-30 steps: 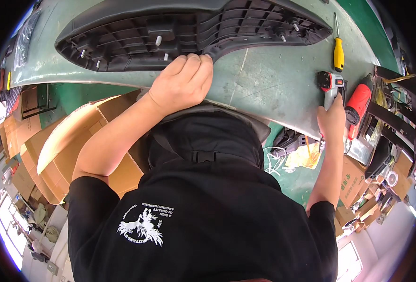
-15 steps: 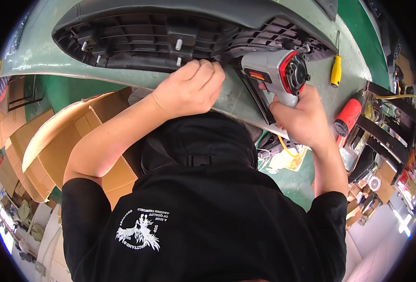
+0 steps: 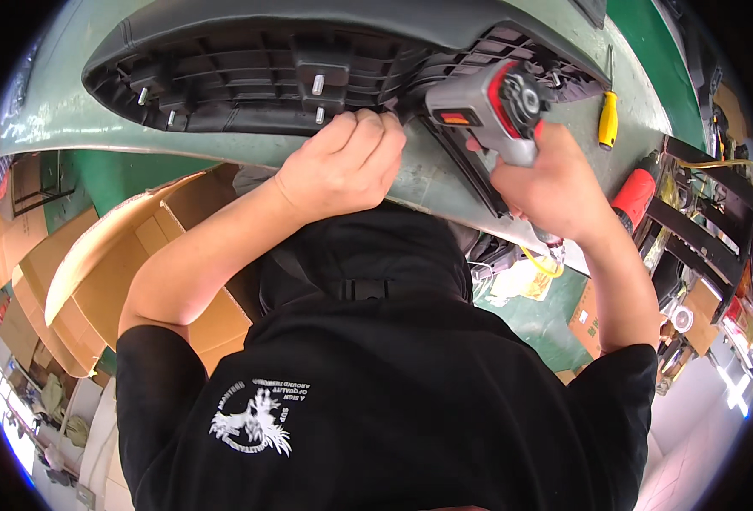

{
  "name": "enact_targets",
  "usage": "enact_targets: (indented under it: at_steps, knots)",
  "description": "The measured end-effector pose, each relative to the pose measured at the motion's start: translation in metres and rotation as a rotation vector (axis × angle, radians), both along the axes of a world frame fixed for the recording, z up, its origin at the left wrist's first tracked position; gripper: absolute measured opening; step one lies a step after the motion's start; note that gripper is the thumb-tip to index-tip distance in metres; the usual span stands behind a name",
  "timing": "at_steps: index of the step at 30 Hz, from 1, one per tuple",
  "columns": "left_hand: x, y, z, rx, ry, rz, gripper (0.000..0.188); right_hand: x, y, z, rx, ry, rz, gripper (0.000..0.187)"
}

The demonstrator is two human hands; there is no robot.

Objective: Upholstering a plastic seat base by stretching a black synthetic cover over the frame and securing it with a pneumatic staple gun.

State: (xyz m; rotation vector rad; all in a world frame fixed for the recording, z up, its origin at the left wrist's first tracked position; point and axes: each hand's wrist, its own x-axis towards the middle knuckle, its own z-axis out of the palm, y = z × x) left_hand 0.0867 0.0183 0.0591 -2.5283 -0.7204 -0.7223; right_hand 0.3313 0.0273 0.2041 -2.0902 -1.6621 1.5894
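A black motorcycle seat (image 3: 257, 68) rests on the table with its ribbed underside and several metal studs turned toward me. My left hand (image 3: 342, 166) is closed at the seat's near edge, its fingertips pinching the black cover (image 3: 266, 119) near the middle. In my right hand (image 3: 551, 179) is a grey and red staple gun (image 3: 466, 102), gripped by its handle. The gun's nose meets the seat around the inner bend, just right of my left fingers; whether it touches the cover I cannot tell.
On the table (image 3: 432, 183), a screwdriver (image 3: 608, 123) with a yellow handle lies to the right. A red tool (image 3: 636, 200) is near a black rack (image 3: 691, 226). An open cardboard box (image 3: 138, 255) stands at left. A yellow hose (image 3: 545, 266) hangs below the gun.
The staple gun and my right hand have shifted slightly up and tilted. My left hand stays at the seat's edge. The seat appears a little farther left.
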Motion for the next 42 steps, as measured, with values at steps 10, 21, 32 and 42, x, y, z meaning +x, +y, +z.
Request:
enact_targets:
  at_steps: [10,21,32,42]
  knots:
    - [0.0,-0.027,-0.011,-0.251,-0.173,0.191,0.034,-0.008,-0.018,-0.001,0.037,0.09,-0.043,0.03]
    - [0.001,-0.037,-0.025,-0.3,-0.273,0.248,0.05,-0.019,-0.02,-0.016,0.109,-0.131,0.125,0.021]
    - [-0.004,-0.035,-0.022,-0.316,-0.284,0.232,0.039,0.002,-0.052,-0.006,0.224,0.081,-0.062,0.03]
    - [-0.018,-0.029,-0.025,-0.392,-0.435,0.155,0.045,-0.034,-0.101,-0.007,-0.017,0.3,-0.392,0.027]
